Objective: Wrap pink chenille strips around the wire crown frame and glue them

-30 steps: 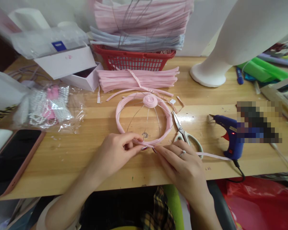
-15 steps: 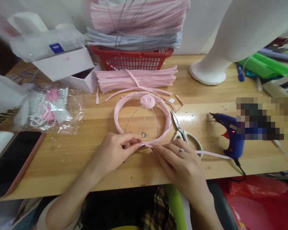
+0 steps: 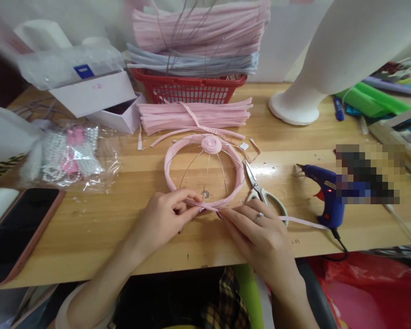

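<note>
A round wire frame wrapped in pink (image 3: 240, 176) lies on the table, its thin wires meeting at a coiled pink rosette (image 3: 211, 145). At its near edge, my left hand (image 3: 173, 208) pinches the rim together with a narrow pink strip. My right hand (image 3: 260, 228), with a ring on one finger, grips the same pink strip (image 3: 303, 221) just to the right. The strip passes under that hand and runs on toward the glue gun. Scissors (image 3: 256, 185) lie partly open beyond my right hand, their handles partly covered by it.
A blue glue gun (image 3: 331, 192) with a lit red light stands on the right. Behind the frame are a bundle of pink strips (image 3: 195, 114) and a red basket (image 3: 192, 89). On the left lie bagged pearl strings (image 3: 71, 153) and a phone (image 3: 22, 233). A white stand (image 3: 294, 107) rises behind.
The view has shifted slightly. Both hands keep nearly the same place at the near rim, and the strip between them now shows a little straighter.
</note>
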Tool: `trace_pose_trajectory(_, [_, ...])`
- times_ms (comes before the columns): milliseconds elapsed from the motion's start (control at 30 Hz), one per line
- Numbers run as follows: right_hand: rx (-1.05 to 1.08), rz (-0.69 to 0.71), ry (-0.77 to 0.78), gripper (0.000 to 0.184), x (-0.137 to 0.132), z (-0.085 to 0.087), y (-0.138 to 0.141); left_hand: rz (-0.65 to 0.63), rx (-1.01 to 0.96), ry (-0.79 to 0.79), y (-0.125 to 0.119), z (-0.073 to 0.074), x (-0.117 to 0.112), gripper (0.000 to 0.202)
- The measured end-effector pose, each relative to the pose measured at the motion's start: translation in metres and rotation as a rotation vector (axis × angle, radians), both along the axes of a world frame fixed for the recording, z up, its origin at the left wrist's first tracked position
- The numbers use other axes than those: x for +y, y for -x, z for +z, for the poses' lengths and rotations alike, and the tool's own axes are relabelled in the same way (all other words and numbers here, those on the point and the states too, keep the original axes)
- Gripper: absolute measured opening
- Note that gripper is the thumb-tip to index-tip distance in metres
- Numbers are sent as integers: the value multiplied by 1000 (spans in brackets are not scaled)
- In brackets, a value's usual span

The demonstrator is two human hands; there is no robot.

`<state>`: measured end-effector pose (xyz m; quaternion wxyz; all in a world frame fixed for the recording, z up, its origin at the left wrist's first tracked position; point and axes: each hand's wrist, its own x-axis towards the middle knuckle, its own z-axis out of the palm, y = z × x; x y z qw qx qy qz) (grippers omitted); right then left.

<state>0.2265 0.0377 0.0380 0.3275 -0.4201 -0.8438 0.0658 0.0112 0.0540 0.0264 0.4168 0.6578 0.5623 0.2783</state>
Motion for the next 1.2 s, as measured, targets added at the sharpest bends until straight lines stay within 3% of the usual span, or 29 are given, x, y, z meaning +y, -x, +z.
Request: trace_pose_trajectory(1200, [-2,23,20,17,3,0,-1,-12,-96,4,-3,-4,3,3])
